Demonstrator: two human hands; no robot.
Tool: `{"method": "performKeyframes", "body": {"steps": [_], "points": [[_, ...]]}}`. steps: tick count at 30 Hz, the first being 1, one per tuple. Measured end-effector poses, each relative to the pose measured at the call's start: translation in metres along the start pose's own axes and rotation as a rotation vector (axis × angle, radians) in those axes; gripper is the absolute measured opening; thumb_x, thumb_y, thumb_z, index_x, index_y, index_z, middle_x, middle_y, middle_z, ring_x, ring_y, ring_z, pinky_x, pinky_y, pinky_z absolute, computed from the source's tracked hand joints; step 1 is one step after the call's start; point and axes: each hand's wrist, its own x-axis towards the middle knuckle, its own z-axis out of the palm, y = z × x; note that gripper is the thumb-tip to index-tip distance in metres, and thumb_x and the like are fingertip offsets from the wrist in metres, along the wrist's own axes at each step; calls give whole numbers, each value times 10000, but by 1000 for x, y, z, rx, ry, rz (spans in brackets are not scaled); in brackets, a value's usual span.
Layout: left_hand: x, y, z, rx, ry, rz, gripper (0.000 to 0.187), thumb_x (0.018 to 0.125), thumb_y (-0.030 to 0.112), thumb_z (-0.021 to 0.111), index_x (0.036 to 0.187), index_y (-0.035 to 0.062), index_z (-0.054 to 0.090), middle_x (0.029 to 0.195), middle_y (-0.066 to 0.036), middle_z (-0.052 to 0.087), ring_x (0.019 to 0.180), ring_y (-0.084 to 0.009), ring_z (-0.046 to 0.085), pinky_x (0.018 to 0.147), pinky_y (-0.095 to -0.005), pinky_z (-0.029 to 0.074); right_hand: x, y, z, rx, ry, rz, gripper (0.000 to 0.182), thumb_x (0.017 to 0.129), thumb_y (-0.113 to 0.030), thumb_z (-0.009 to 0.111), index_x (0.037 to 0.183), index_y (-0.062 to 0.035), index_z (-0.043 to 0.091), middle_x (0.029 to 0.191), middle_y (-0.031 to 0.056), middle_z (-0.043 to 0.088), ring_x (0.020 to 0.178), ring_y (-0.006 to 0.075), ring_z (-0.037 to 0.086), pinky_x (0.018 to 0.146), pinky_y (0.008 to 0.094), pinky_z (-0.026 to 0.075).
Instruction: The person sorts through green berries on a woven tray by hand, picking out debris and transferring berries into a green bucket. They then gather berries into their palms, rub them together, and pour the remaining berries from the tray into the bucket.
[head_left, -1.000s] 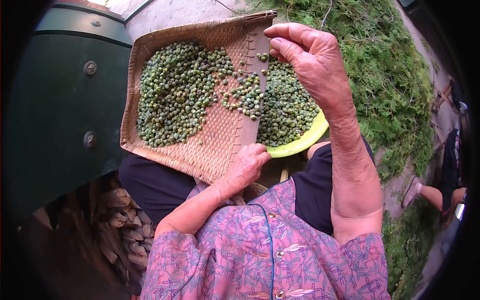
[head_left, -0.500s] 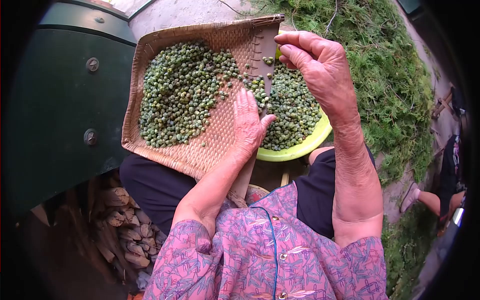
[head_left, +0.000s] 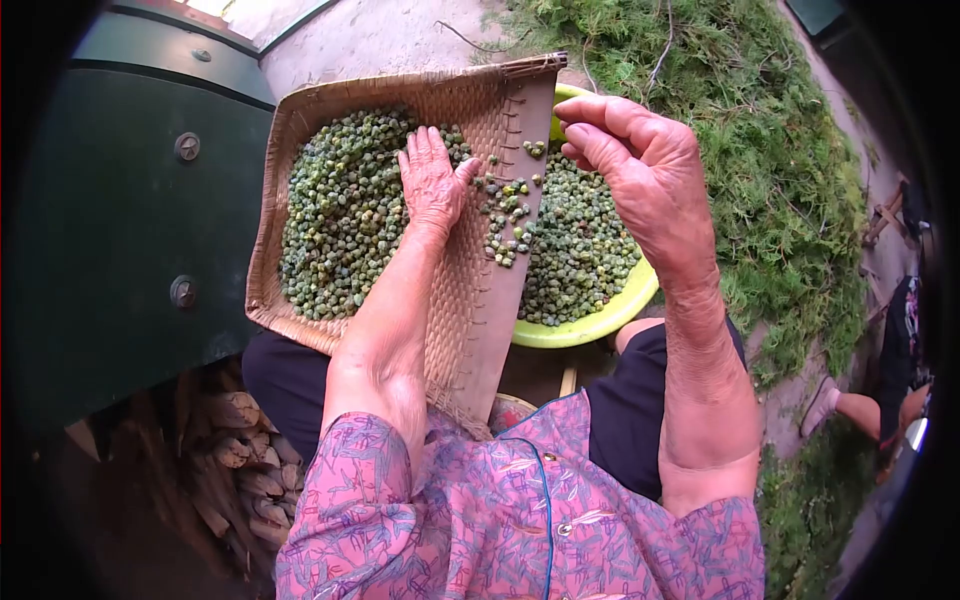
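Moved: L hand [head_left: 432,182], splayed, onto 1 of 2 piles [head_left: 340,215]; R hand [head_left: 640,165], grip unclear.

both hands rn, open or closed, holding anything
Left hand: open, fingers spread on the small green berries in the woven tray.
Right hand: raised, fingers curled near the thumb; cannot tell if it holds anything.

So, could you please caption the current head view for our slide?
Left hand on green berries in a woven tray, right hand raised near the yellow bowl.
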Motion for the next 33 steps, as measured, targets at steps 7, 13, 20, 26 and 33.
{"method": "performKeyframes", "body": {"steps": [7,13,20,26,33], "points": [[-36,37,1,-143,24,217,848,835,566,492,1383,-50,291,1460,-230,247,1366,-367,211,1124,-466,136,2,-1,2,18,7,8,158,804,-50,626,940,20,665,815,93,659,746,143,616,701,260,487],[-56,47,-16,-273,52,429,847,827,566,485,1391,-33,287,1471,-220,231,1374,-356,204,1124,-463,143,0,-1,3,8,5,-32,154,811,-49,623,942,20,666,822,90,667,750,133,620,698,258,490],[9,10,2,-91,9,-4,856,859,598,426,1401,-42,257,1473,-238,213,1377,-363,182,1122,-473,116,1,0,3,19,9,-13,152,815,-40,621,948,19,666,836,88,672,757,130,625,706,260,498],[-38,33,-2,-159,30,246,849,862,609,400,1395,-39,269,1472,-232,217,1379,-364,176,1125,-477,105,1,0,5,19,1,2,157,817,-42,619,954,21,663,843,93,670,762,135,628,716,260,497],[-37,31,-14,-202,160,331,828,840,549,493,1403,-16,268,1470,-217,235,1369,-367,212,1113,-474,166,-2,-2,6,-5,-22,8,158,819,-48,617,955,23,660,855,103,674,792,148,634,731,269,493]]}}
